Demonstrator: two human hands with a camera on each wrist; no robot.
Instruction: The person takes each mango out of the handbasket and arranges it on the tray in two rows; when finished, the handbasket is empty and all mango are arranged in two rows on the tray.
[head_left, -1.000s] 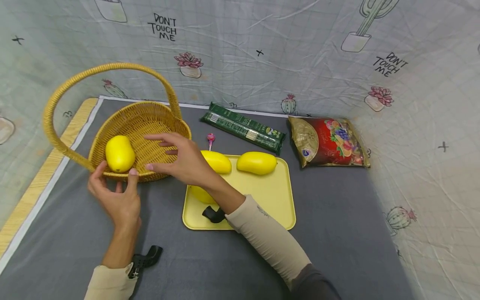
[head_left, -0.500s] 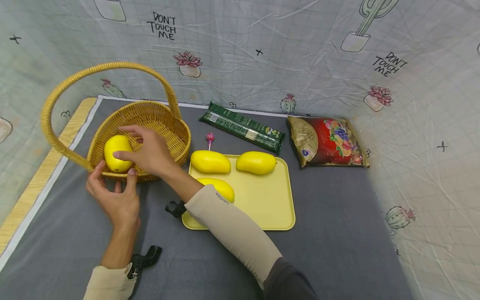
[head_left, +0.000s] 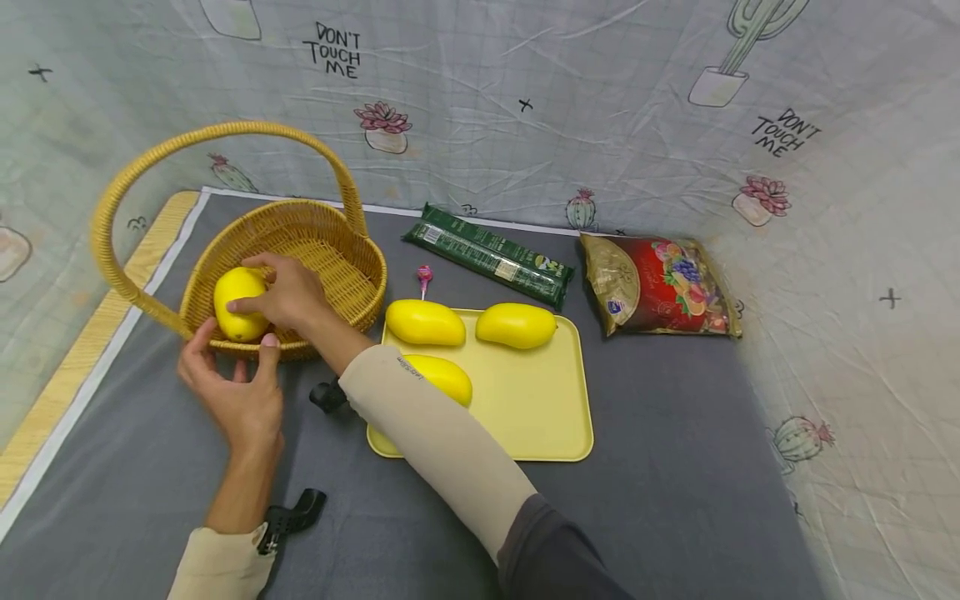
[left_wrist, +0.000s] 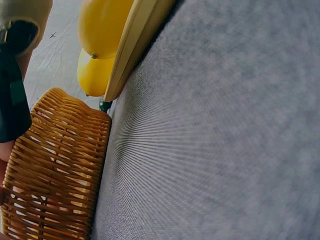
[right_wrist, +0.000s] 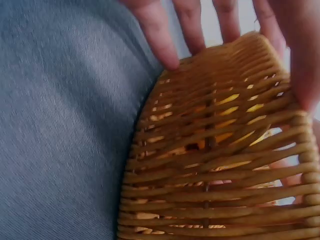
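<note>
A yellow mango sits in the left part of the wicker basket, against its front wall. My right hand reaches into the basket and grips this mango, thumb on its near side and fingers at its far side. My left hand holds the basket's front rim, its fingers against the outer wall and thumb at the edge. The right wrist view shows fingers on the woven wall. Through the weave, yellow shows. In the left wrist view the basket wall stands close by.
Several things lie right of the basket: a yellow tray with mangoes, a lollipop behind it, a long green packet, and a red and gold bag. A printed cloth hangs behind the grey tabletop.
My right hand has moved left from the basket's middle onto the mango and now grips it. The front mango on the tray has come into fuller view. My left hand stays on the rim.
</note>
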